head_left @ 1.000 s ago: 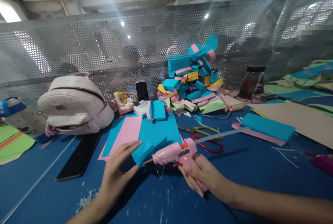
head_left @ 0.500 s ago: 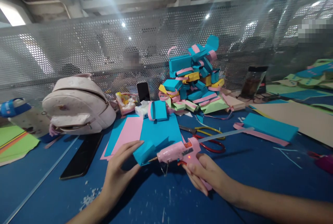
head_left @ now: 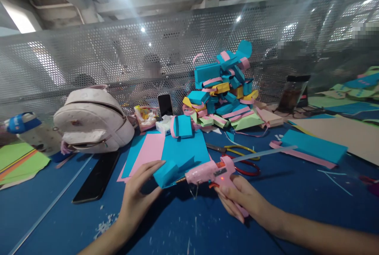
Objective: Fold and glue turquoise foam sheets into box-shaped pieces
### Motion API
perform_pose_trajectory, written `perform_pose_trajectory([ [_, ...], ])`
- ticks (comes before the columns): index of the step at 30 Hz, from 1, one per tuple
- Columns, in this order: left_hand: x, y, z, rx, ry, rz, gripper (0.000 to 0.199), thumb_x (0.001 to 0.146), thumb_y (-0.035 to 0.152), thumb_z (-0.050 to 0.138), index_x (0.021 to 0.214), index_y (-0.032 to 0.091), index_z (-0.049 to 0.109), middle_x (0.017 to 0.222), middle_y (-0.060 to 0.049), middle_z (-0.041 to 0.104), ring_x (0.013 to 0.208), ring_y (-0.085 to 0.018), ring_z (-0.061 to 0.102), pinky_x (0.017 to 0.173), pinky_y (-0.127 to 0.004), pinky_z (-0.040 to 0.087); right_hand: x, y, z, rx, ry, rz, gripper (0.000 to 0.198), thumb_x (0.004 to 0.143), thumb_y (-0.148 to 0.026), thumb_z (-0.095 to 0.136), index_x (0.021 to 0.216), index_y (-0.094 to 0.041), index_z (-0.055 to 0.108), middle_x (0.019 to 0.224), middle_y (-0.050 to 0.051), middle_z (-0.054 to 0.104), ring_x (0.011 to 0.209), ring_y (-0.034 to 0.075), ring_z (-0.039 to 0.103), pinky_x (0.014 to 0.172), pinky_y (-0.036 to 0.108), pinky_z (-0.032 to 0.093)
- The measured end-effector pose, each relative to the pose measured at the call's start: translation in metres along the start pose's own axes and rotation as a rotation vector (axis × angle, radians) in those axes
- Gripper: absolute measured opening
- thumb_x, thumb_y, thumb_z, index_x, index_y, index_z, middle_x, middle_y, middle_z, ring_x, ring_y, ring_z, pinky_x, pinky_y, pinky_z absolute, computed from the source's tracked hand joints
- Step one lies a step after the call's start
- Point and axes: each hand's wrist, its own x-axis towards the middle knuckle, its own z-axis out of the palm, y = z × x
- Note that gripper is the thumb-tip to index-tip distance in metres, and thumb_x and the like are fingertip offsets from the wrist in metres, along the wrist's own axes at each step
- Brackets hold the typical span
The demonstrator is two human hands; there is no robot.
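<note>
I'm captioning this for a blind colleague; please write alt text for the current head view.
The right hand holds a pink glue gun, its nozzle at the edge of a folded blue paper held in the left hand. On the blue table beyond are scissors, coloured sheets, a pale backpack and a heap of folded paper.

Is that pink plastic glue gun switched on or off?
Apparently on: a small red light glows on the pink plastic glue gun in the right hand.

My right grip [head_left: 245, 197] hides part of the pink glue gun [head_left: 203, 173], whose glue stick [head_left: 266, 152] partly covers the scissors [head_left: 222, 149]; at far right, a blurred magenta object [head_left: 374, 188] is cropped beyond identification.
</note>
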Motion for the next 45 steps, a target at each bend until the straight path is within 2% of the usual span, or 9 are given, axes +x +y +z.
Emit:
perform_pose_trajectory([
  [16,-0.001,-0.002,0.000,-0.009,-0.004,-0.041,0.043,0.081,0.013,0.065,0.122,0.028,0.060,0.119,-0.005,0.064,0.111,-0.022,0.060,0.092,-0.033,0.049,-0.006,0.010,-0.017,-0.008,-0.014,-0.066,0.063,0.094,-0.049,0.045,0.040,-0.018,0.046,0.034,-0.001,0.040,0.038,0.009,0.042,0.046,0.025,0.035],
  [26,-0.001,-0.002,0.000,-0.012,0.001,-0.046,0.041,0.081,0.015,0.067,0.120,0.028,0.061,0.117,-0.004,0.065,0.109,-0.021,0.061,0.094,-0.031,0.048,-0.010,0.011,-0.018,-0.087,0.022,-0.043,0.063,0.093,-0.053,0.046,0.040,-0.019,0.044,0.033,-0.002,0.038,0.035,0.008,0.039,0.045,0.025,0.035],
  [32,-0.001,-0.003,0.000,-0.013,0.006,-0.048,0.042,0.081,0.014,0.067,0.121,0.028,0.061,0.118,-0.004,0.064,0.109,-0.021,0.061,0.095,-0.032,0.047,-0.012,0.012,-0.017,-0.107,0.050,-0.034,0.058,0.091,-0.055,0.048,0.045,-0.019,0.045,0.036,-0.002,0.040,0.039,0.009,0.043,0.049,0.025,0.038],
  [45,-0.002,-0.005,0.000,-0.031,-0.003,-0.051,0.043,0.081,0.014,0.066,0.122,0.029,0.060,0.119,-0.006,0.063,0.110,-0.022,0.060,0.095,-0.036,0.048,-0.012,0.007,-0.016,-0.123,0.066,-0.011,0.060,0.088,-0.064,0.045,0.048,-0.020,0.040,0.037,-0.004,0.040,0.037,0.007,0.038,0.046,0.023,0.035],
])
